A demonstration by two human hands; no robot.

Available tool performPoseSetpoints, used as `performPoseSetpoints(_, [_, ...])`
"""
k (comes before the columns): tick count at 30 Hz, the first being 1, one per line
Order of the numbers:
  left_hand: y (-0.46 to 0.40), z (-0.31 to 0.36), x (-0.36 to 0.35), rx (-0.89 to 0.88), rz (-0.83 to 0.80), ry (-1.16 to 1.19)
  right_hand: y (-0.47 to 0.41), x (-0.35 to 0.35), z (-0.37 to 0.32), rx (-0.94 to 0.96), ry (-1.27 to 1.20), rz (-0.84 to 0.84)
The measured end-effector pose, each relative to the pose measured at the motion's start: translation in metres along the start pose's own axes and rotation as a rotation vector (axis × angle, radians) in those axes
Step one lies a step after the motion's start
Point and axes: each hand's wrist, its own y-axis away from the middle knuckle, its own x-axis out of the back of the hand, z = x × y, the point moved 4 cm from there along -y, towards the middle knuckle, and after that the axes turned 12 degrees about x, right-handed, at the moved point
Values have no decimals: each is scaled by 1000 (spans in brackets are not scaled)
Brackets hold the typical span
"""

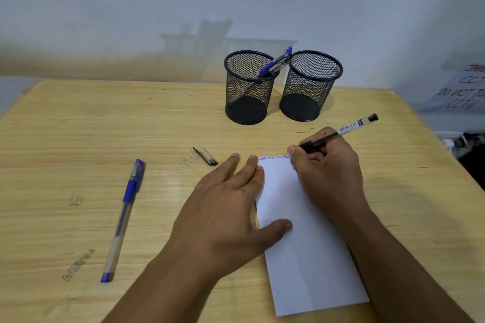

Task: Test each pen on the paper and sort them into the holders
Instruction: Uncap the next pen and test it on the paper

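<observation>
R hand (328,170) w/ black pen (338,132) (tip on paper (309,244)).

Bare table (78,126) lies open at left; two mesh holders (248,86) stand touching behind the paper (301,231).

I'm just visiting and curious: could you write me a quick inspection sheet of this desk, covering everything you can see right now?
Surface: wooden table, with faint pen doodles on it.
Job's things: white paper, writing along its top edge; black pen writing there; blue pen lying capped at left; left holder with a blue pen leaning in it; right holder, no pen seen inside.
Clutter: loose pen cap beside the paper.
Grippers: left hand presses flat on the paper; right hand grips the black pen.
Cables: nothing seen.
Surroundings: pale wall; handwritten notice at right, partly cut off.
</observation>
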Motion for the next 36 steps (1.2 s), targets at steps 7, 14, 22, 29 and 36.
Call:
performPoseSetpoints(7, [0,-1,-1,0,8,10,0,-1,-2,14,7,-6])
performPoseSetpoints(14, [0,0,0,-6,9,15,-1,-1,-2,22,16,-18])
performPoseSetpoints(22, [0,-1,0,-3,1,23,0,-1,-3,8,8,-9])
performPoseSetpoints(29, [0,-1,0,0,1,41,2,2,-2,-36,-77,87])
performPoseSetpoints(36, [-1,-2,3,24,20,91,0,3,5,-49,-199,118])
